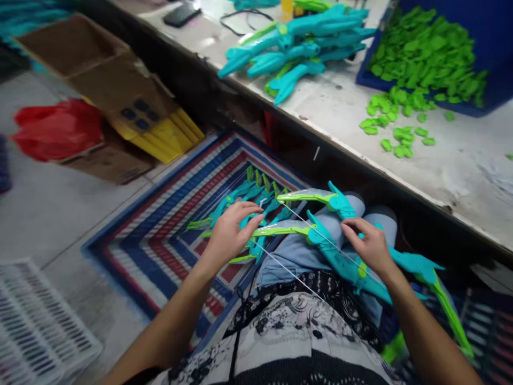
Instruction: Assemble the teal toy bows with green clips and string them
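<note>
A teal and green toy bow (336,251) lies across my lap, its white string (304,224) stretched over it. My left hand (228,235) is closed in a pinch at the bow's left green tip, fingers pressed on the limb end and string. My right hand (371,246) rests on the teal middle grip, fingers curled over it and the string. A second bow limb (320,197) lies just beyond, on my knees.
Several finished bows (244,198) lie on a striped bag (168,235) on the floor. The workbench (460,166) carries more teal bows (296,48), loose green parts (396,125) and a blue bin (497,75). Cardboard boxes (120,96) and a red bag (56,128) stand left; a white crate (36,326) at lower left.
</note>
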The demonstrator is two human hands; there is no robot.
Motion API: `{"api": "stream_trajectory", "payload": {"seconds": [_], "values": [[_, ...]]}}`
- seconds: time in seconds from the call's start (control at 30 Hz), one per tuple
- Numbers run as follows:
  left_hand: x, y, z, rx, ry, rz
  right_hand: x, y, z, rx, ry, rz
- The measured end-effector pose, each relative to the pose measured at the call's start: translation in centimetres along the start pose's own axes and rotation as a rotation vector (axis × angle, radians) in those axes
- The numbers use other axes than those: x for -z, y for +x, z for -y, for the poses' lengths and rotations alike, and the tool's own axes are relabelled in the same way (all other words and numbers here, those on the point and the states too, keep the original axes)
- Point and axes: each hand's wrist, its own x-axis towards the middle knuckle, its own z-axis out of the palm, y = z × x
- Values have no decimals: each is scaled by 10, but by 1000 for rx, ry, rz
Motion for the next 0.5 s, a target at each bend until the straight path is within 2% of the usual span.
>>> {"api": "stream_trajectory", "payload": {"seconds": [0.07, 0.13, 0.2, 0.23, 0.3, 0.43, 0.5], "values": [[-15, 20, -9, -135, 121, 205, 33, -30, -23, -178, -157, 98], [-40, 37, -24, -345, 289, 424, 55, -64, -37, -343, -287, 213], [-66, 45, -40, -523, 473, 572, 65, -99, -43, -470, -391, 320], [-76, 45, -45, -563, 548, 607, 66, -115, -44, -507, -423, 361], [-91, 41, -49, -557, 628, 580, 63, -143, -44, -525, -447, 383], [-101, 26, -39, -536, 530, 340, 47, -179, -46, -495, -507, 245], [-106, 22, -36, -591, 520, 356, 42, -185, -53, -503, -541, 184]]}}
